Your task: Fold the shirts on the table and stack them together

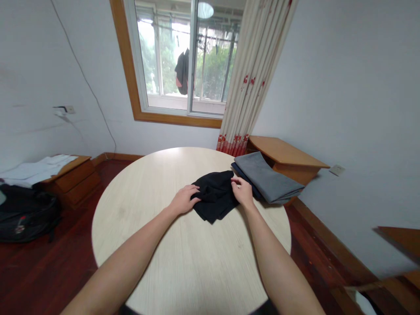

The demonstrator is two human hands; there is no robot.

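Note:
A crumpled black cloth (215, 192) lies on the round pale table (183, 262), its folds bunched in the middle and one corner pointing towards me. At its left edge my left hand (185, 199) has fingers and thumb closed on the fabric. My right hand (243, 191) pinches the upper right edge, with the fingertips and thumb close together. Just beyond my right hand, folded grey fabric (267, 177) lies on a dark navy folded piece (247, 177). Whether the black cloth is a garment, I cannot tell.
A wooden cabinet (285, 151) stands behind the table at the right, near the patterned curtain (252, 74). At the left are a low drawer unit (77, 183) with white papers and a black backpack (26, 214) on the floor. A window (190, 65) is ahead.

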